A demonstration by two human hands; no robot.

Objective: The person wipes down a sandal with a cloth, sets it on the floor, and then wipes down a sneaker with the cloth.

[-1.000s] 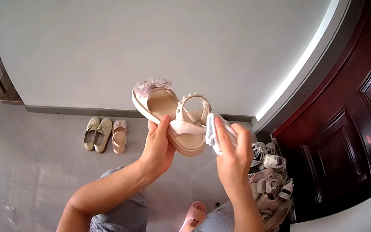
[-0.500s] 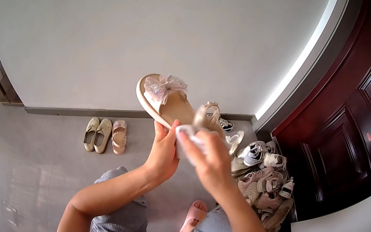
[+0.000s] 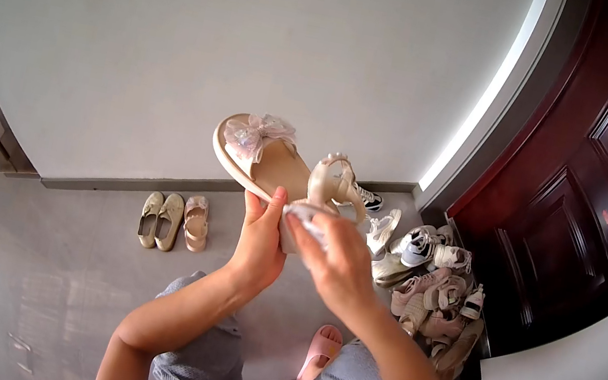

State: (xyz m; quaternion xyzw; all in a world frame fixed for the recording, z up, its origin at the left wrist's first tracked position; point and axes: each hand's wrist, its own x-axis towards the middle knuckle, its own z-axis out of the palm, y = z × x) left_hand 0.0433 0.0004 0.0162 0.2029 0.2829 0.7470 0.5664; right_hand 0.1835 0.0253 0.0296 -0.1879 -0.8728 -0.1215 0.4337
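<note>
A beige sandal [image 3: 280, 171] with a sheer pinkish bow [image 3: 258, 137] over the toe is held up in front of the wall, its toe pointing to the upper left. My left hand [image 3: 262, 244] grips its near edge around the middle, thumb on top. Pressed against the near side toward the heel is a white cloth [image 3: 305, 213], pinched in my right hand [image 3: 340, 261]. The ankle strap [image 3: 334, 179] stands up at the heel end. The cloth and my right fingers cover part of the sole's side.
A heap of shoes [image 3: 437, 287] lies on the right beside the dark red door [image 3: 560, 211]. Beige shoes [image 3: 168, 221] and a pink sandal [image 3: 195, 224] stand on the floor at left. Below, a pink slipper [image 3: 323, 348] is on my foot.
The sandal has shifted slightly left with my left hand. My right hand and the cloth have moved a little lower along its side, and the ankle strap shows more clearly.
</note>
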